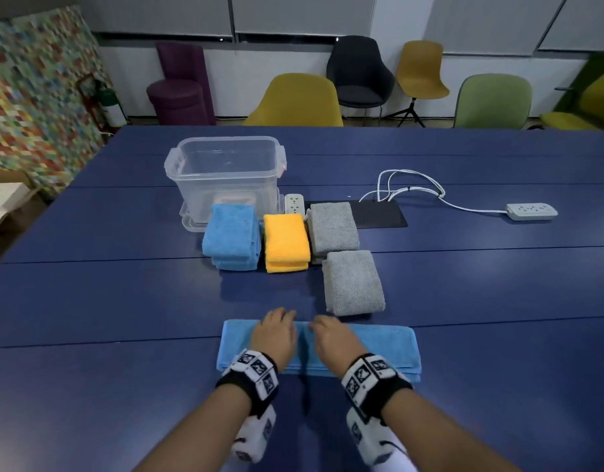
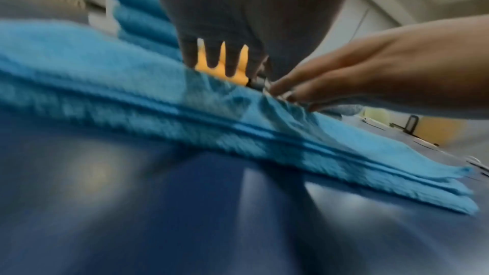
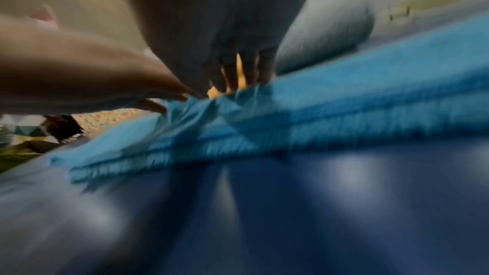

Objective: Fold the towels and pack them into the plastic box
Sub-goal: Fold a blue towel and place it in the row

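Observation:
A light blue towel [image 1: 378, 345], folded into a long strip, lies across the near part of the blue table [image 1: 106, 301]. My left hand [image 1: 276, 333] and right hand [image 1: 332, 338] rest side by side on its middle, fingers straight and reaching to its far edge. The cloth is wrinkled between them [image 3: 201, 108]. In the left wrist view my left fingers [image 2: 230, 64] point down at the towel [image 2: 119, 91] and my right hand [image 2: 370, 66] lies flat on it. Further off stand the empty clear plastic box [image 1: 225, 172] and folded blue [image 1: 232, 240], yellow [image 1: 286, 241] and two grey [image 1: 332, 228] [image 1: 353, 282] towels.
The box stands on its lid [image 1: 191, 224]. Behind the folded towels lie a white power strip [image 1: 294, 204] and a black mat [image 1: 378, 214]. A white cable [image 1: 413, 185] runs to a second power strip [image 1: 532, 211] at the right. Chairs line the far table edge.

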